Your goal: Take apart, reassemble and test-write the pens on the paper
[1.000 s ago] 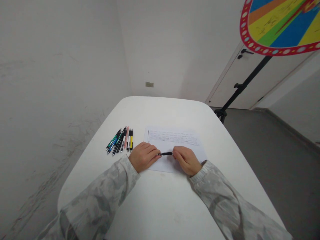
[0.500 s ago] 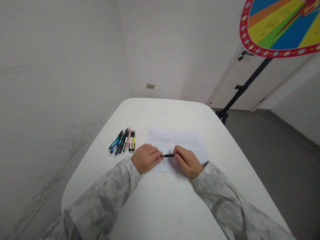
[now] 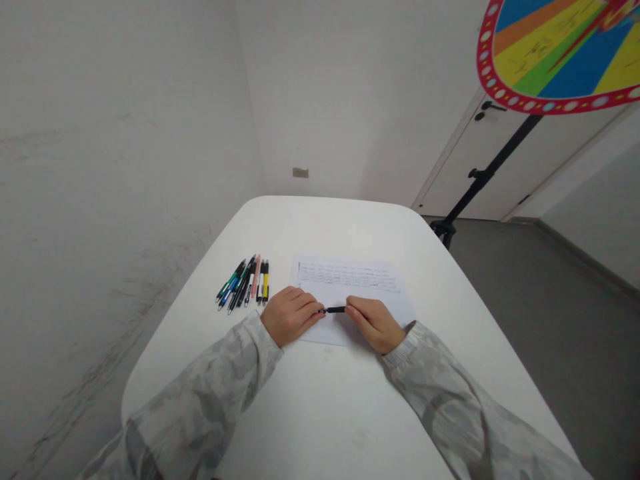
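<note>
Between my two hands lies a black pen (image 3: 337,309), held level above the paper. My left hand (image 3: 291,316) pinches its left end, and the fingers cover that tip. On the other end, my right hand (image 3: 375,322) is closed, hiding the rest of the barrel. Beneath both hands rests a white sheet of paper (image 3: 325,335) with several lines of handwriting across its upper part. Left of my left hand, several pens (image 3: 243,283) lie side by side, some overlapping, in black, green, blue, pink and yellow.
A white table (image 3: 325,227) with rounded corners carries everything. Walls stand at its left and far side. To the right, a colourful prize wheel (image 3: 555,60) on a black stand (image 3: 493,170) rises in front of a door (image 3: 505,160).
Both hands keep their hold on the pen and have barely moved. The whole view has shifted very slightly.
</note>
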Tool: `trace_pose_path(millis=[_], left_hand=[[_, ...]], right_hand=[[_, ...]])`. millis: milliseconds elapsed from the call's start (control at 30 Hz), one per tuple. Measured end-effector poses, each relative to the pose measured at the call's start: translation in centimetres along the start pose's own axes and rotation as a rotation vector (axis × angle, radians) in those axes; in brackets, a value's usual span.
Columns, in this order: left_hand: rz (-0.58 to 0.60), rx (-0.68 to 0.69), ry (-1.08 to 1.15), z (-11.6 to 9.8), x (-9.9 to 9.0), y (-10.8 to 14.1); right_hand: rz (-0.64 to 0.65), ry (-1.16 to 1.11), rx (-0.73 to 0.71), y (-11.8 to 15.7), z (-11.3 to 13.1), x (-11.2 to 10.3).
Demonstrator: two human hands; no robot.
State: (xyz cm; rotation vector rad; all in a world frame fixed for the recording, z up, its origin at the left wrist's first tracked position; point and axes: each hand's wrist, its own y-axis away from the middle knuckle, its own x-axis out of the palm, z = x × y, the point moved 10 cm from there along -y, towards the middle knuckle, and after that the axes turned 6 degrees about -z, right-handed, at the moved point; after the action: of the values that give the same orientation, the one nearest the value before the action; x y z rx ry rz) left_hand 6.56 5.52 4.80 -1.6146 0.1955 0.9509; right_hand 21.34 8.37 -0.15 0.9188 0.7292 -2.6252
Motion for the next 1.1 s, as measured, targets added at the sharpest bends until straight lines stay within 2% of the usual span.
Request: trace_pose_path(millis=[200, 333, 433, 567, 733, 800, 900, 1000, 1100], left_hand=[[-0.064, 0.039, -0.046, -0.5, -0.6, -0.1], [-0.041, 0.018, -0.043, -0.3, -0.4, 0.0], [-0.055, -0.069, -0.025, 0.8, -0.5, 0.3], [-0.085, -0.119, -0.027, 1.8, -0.8, 0.7], [-0.027, -0.128, 0.007, 1.8, 0.0, 1.0], [0.005, -0.120, 0.005, 1.6, 0.3, 0.9], [0.014, -0.109, -0.018, 1.4, 0.2, 0.7], [-0.014, -0.107, -0.043, 1.3, -0.2, 0.6], [-0.025, -0.110, -0.055, 1.2, -0.3, 0.6]], right_hand=[[0.010, -0.048, 0.066, 0.0, -0.8, 0.1], [-0.033, -0.094, 0.073, 0.0, -0.8, -0.4], [-0.168, -0.156, 0.087, 0.3, -1.5, -1.6], [-0.397, -0.243, 0.168, 1.1, -3.9, -3.3], [-0.455, -0.301, 0.233, 1.5, -5.5, -3.4], [-0.457, -0.272, 0.238, 1.4, -5.2, -3.6], [-0.469, -0.084, 0.174, 0.9, -3.4, -4.5], [-0.426, 0.158, 0.024, 0.3, -0.5, -4.6], [-0.295, 0.341, -0.151, -0.2, 2.0, -2.9]])
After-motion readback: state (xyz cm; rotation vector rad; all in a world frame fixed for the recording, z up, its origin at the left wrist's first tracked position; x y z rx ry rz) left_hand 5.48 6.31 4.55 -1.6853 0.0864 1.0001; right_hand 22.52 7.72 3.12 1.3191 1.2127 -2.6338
